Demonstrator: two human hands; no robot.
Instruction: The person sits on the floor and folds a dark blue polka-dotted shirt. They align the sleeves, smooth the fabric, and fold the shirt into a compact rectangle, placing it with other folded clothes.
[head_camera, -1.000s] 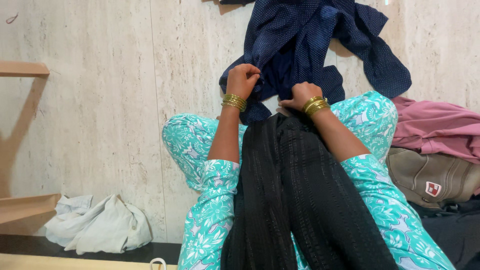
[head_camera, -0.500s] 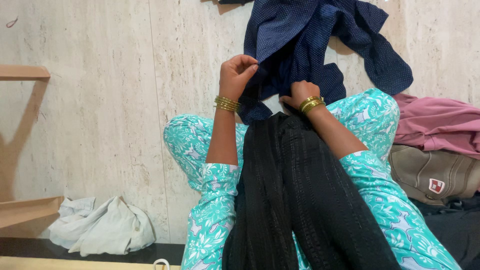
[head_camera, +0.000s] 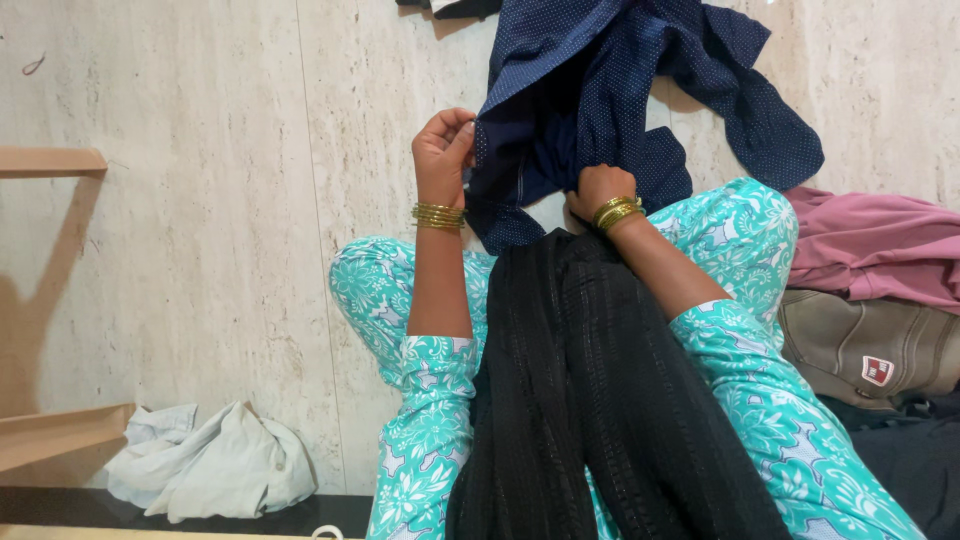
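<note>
Navy blue white-dotted cotton garment (head_camera: 620, 90) is spread on pale stone floor (head_camera: 200, 250), just ahead of knees. One edge is pinched betw. thumb and closed fingers of left hand (head_camera: 442, 155), raised slightly off floor; a fold nearer the lap is gripped in closed fist of right hand (head_camera: 597, 188). Risk, as judged: edge could slip from the thin pinch if cloth is pulled taut, bunching the fabric. Pink crumpled cloth (head_camera: 870, 250) lies to the right, apart.

Bright, even indoor light, soft shadows on the pale floor (head_camera: 200, 250) (left side), sharp focus, no glare.
</note>
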